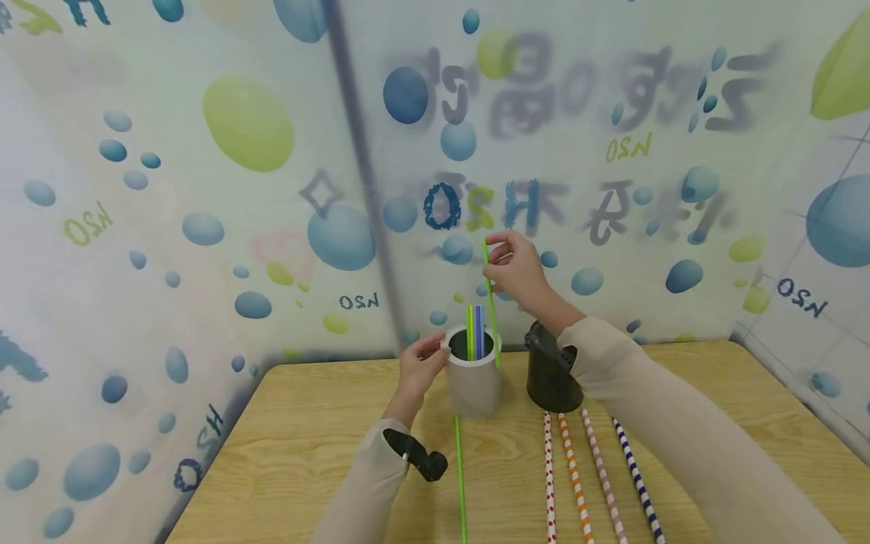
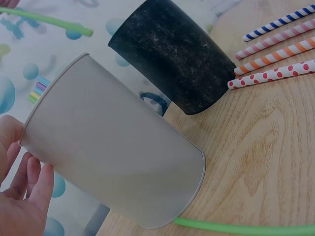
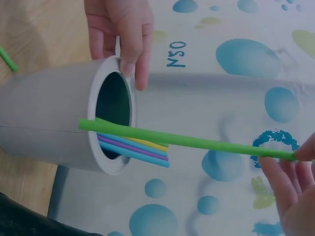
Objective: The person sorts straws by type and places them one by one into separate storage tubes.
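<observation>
My right hand (image 1: 519, 273) pinches a plain green straw (image 1: 491, 302) near its top end. The straw's lower end overlaps the rim of a light grey cylindrical container (image 1: 474, 389); in the right wrist view it lies across the mouth. My left hand (image 1: 419, 372) holds that container by its rim, at the left side. Inside stand several plain straws (image 3: 142, 150) in blue, purple, yellow and green, their tops poking out. Another green straw (image 1: 460, 476) lies on the table in front of the container.
A black cylindrical container (image 1: 552, 378) stands to the right, partly behind my right wrist. Before it lie patterned paper straws: red-dotted (image 1: 550, 476), orange-striped (image 1: 575, 476), pink-striped (image 1: 602, 476) and navy-striped (image 1: 637, 476). The wooden table (image 1: 326, 423) meets a printed wall behind.
</observation>
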Action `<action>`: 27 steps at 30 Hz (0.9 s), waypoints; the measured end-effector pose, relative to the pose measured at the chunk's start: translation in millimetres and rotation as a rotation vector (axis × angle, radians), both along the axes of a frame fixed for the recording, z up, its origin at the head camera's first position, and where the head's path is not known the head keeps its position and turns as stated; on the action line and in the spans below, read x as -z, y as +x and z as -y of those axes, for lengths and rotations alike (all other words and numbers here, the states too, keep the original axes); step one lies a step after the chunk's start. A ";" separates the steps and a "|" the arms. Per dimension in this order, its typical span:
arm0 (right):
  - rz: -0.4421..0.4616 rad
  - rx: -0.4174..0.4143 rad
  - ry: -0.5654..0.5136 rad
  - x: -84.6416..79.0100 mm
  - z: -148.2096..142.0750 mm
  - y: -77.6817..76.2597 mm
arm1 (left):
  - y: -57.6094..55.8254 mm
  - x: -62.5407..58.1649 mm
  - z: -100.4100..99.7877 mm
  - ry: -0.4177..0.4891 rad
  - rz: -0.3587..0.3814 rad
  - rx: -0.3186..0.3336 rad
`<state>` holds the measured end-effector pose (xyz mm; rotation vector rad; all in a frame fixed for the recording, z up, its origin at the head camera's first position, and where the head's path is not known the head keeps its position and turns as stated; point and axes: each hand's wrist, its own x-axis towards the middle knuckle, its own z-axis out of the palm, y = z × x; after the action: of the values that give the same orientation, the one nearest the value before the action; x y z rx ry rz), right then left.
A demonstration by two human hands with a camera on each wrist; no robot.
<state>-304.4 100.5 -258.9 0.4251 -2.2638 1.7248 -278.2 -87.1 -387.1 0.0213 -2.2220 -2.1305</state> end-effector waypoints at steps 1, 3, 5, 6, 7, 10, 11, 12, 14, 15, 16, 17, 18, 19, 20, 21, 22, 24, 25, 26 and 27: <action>-0.003 0.006 0.002 -2.4 1.8 -1.2 | 0.3 -1.2 0.0 0.000 0.003 0.000; -0.003 0.018 -0.004 -6.0 4.9 -4.0 | -0.7 -0.2 0.3 0.001 -0.002 -0.005; -0.001 0.031 -0.020 -8.4 7.3 -6.8 | -4.6 5.2 0.8 0.007 -0.009 -0.012; 0.000 0.036 -0.030 -9.2 8.0 -8.0 | -7.4 8.7 1.2 0.010 -0.013 -0.016; 0.002 0.041 -0.038 -10.0 8.7 -8.9 | -11.2 13.3 1.7 0.012 -0.013 -0.020; 0.008 0.055 -0.055 -8.6 8.3 -12.5 | -12.3 15.7 1.4 0.003 -0.017 -0.027; 0.011 0.059 -0.058 -7.8 7.9 -13.6 | -12.0 15.5 1.4 0.003 -0.015 -0.027; 0.015 0.063 -0.061 -6.7 7.3 -14.7 | -11.9 15.2 1.4 0.000 -0.013 -0.027; 0.029 0.069 -0.068 -3.5 5.7 -17.0 | -10.9 14.3 1.4 -0.005 -0.012 -0.023; 0.040 0.071 -0.073 -1.7 5.0 -18.3 | -10.1 13.2 1.2 -0.002 -0.010 -0.022; 0.051 0.074 -0.078 0.5 4.3 -19.5 | -9.5 12.6 1.1 -0.002 -0.010 -0.018; 0.062 0.075 -0.077 2.8 3.5 -20.3 | -9.2 12.2 1.1 0.001 -0.010 -0.017; 0.073 0.075 -0.082 5.6 2.7 -21.2 | -9.0 12.1 1.1 0.002 -0.011 -0.014; 0.085 0.075 -0.083 8.5 2.0 -21.8 | -8.8 12.2 1.2 0.006 -0.011 -0.011; 0.098 0.076 -0.085 11.6 1.5 -22.3 | -8.5 11.9 1.4 0.009 -0.010 -0.009; 0.109 0.077 -0.084 14.9 1.0 -22.7 | -8.5 11.8 1.3 0.015 -0.009 -0.008; 0.115 0.078 -0.084 18.3 0.4 -22.9 | -8.5 11.8 1.3 0.018 -0.008 -0.006; 0.128 0.079 -0.078 25.8 -0.7 -23.2 | -8.5 11.6 1.3 0.017 -0.003 -0.006; 0.134 0.078 -0.071 29.7 -1.0 -23.2 | -8.5 11.5 1.3 0.015 -0.002 -0.007; 0.140 0.077 -0.063 33.5 -1.1 -23.0 | -8.5 11.4 1.3 0.013 0.000 -0.009; 0.146 0.072 -0.055 37.7 -1.5 -23.2 | -8.5 11.4 1.3 0.009 0.000 -0.011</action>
<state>-327.7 102.0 -296.6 0.2089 -2.2933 1.8313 -286.8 -88.4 -398.5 0.0332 -2.2070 -2.1349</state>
